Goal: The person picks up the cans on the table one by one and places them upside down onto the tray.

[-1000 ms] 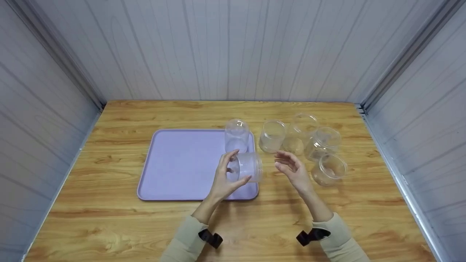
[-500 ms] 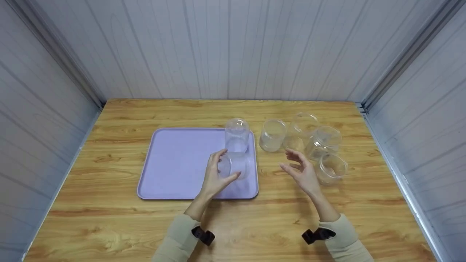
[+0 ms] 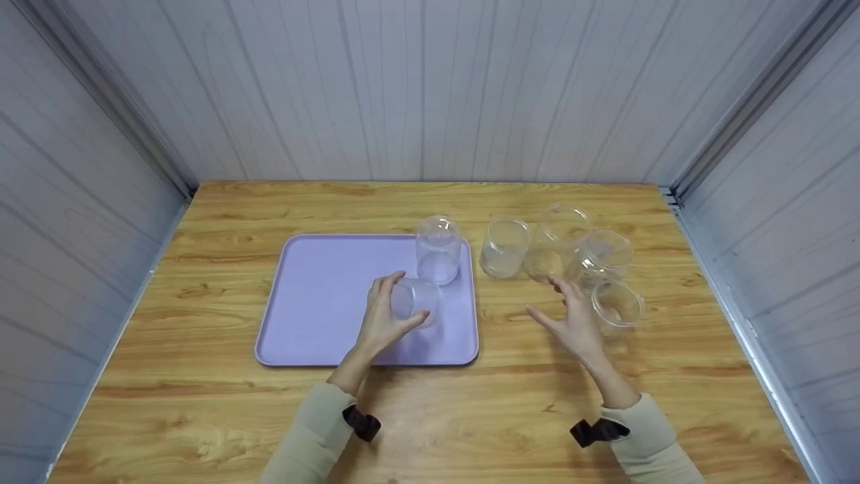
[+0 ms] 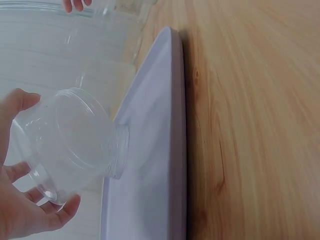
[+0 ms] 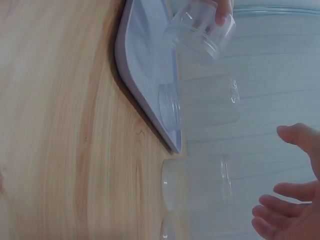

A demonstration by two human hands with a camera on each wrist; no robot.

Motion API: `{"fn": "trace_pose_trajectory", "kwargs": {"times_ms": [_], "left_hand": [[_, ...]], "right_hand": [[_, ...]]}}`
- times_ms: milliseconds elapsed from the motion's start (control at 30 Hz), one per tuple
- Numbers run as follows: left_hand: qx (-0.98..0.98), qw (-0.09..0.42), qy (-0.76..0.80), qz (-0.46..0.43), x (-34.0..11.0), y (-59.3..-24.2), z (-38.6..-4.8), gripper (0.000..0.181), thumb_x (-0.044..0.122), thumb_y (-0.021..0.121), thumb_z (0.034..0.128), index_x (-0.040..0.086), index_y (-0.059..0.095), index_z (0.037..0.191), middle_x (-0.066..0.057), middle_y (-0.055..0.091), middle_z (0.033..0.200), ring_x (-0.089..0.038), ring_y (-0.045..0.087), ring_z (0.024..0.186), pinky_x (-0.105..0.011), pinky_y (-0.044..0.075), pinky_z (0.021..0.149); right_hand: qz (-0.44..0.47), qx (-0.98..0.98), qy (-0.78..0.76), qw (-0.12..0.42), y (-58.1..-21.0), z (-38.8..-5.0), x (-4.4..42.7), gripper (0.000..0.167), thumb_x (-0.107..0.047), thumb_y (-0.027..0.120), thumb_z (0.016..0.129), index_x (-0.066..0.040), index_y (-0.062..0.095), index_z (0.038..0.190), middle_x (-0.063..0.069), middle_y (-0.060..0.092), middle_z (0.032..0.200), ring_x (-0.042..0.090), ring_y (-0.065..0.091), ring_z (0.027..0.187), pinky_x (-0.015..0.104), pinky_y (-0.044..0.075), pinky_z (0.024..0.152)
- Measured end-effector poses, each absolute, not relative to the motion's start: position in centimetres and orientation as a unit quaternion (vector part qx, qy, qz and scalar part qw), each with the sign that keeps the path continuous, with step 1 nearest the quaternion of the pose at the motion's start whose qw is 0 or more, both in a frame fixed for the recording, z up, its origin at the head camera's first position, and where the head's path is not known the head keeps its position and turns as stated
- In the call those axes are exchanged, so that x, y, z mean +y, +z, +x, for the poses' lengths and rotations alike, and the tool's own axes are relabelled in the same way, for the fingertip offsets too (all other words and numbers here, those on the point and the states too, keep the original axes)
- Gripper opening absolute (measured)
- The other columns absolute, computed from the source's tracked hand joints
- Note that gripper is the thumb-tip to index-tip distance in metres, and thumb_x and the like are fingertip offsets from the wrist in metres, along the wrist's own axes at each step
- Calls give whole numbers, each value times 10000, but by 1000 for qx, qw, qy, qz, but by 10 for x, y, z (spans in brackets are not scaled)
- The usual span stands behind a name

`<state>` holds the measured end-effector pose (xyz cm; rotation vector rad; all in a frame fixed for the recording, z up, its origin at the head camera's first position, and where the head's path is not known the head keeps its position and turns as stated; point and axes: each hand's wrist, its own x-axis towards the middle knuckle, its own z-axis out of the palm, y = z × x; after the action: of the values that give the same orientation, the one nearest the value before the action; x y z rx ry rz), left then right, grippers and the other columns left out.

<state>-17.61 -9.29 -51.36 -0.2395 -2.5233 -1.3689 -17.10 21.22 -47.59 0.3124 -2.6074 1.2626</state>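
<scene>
In the head view my left hand [image 3: 383, 319] grips a clear plastic jar [image 3: 422, 306] between thumb and fingers, over the right part of the lilac tray [image 3: 322, 302]. The left wrist view has this jar [image 4: 75, 140] tilted, its base end towards the palm. Behind it on the tray, near the far right corner, another clear jar [image 3: 438, 250] stands upside down. My right hand [image 3: 574, 323] hovers right of the tray with thumb and fingers spread, holding nothing. Nearest to it is a clear jar [image 3: 617, 309] with its mouth up, partly hidden by the hand.
Right of the tray, more clear jars stand on the wooden table: one [image 3: 504, 249] beside the tray, a taller one [image 3: 559, 235] behind, and another [image 3: 603, 252] overlapping it in view. Panelled walls [image 3: 423, 87] enclose the back and both sides.
My left hand has moved left with the jar, from the tray's right edge further over the tray, and the jar has tilted mouth downward. My right hand has moved right, its fingers spreading wider.
</scene>
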Motion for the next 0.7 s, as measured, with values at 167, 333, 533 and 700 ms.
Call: {"fn": "trace_pose_trajectory", "kwargs": {"times_ms": [167,333,533,700], "left_hand": [[-879,126,-453,-77,-98,-513,-178,716,257,765,633,36,439,1231,-159,446,1122,-315,391,1076,-452,360,893],[-888,103,-443,-61,-101,-513,-179,740,271,756,639,38,419,1256,-152,425,1136,-322,374,1085,-457,370,889],[-896,112,-426,-64,-105,-513,-185,758,274,763,633,30,424,1266,-155,425,1129,-315,384,1057,-442,379,870],[-911,105,-394,-63,-111,-512,-191,775,297,763,642,45,414,1286,-164,416,1146,-318,392,1046,-446,394,829]], "right_hand": [[98,-918,365,123,-474,-173,217,635,-193,728,726,103,443,1211,266,467,1151,404,423,1063,503,345,893],[108,-928,327,143,-475,-175,225,637,-156,721,733,112,418,1225,279,453,1156,409,422,1068,492,348,906],[112,-933,293,175,-477,-177,234,631,-160,738,711,79,444,1215,258,465,1128,383,432,1036,535,355,827],[112,-937,276,183,-480,-178,242,652,-181,749,696,74,447,1215,255,450,1155,386,406,1060,574,322,782]]}}
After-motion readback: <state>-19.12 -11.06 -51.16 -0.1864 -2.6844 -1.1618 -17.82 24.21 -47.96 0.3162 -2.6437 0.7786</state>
